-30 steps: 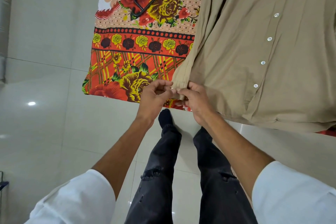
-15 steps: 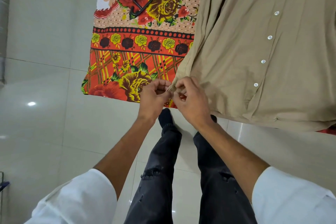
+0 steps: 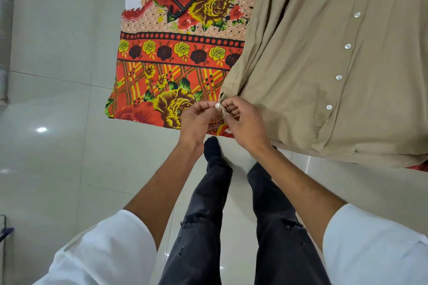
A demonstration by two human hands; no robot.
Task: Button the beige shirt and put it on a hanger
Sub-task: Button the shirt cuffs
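The beige shirt lies flat on a floral cloth, its front placket closed by a row of white buttons. One sleeve runs down the shirt's left side to its cuff at the cloth's near edge. My left hand pinches the cuff's white button. Facing it, my right hand pinches the other flap of the cuff. A black hanger lies on the cloth at the top, left of the shirt, partly cut off by the frame.
The cloth is spread on a glossy pale tiled floor. My legs in dark jeans stand just in front of the cloth's near edge. A blue-edged object shows at the far left.
Both hands stay at the sleeve cuff. The cuff's white button has come into view at my left fingertips, and my right hand has shifted slightly right along the cuff.
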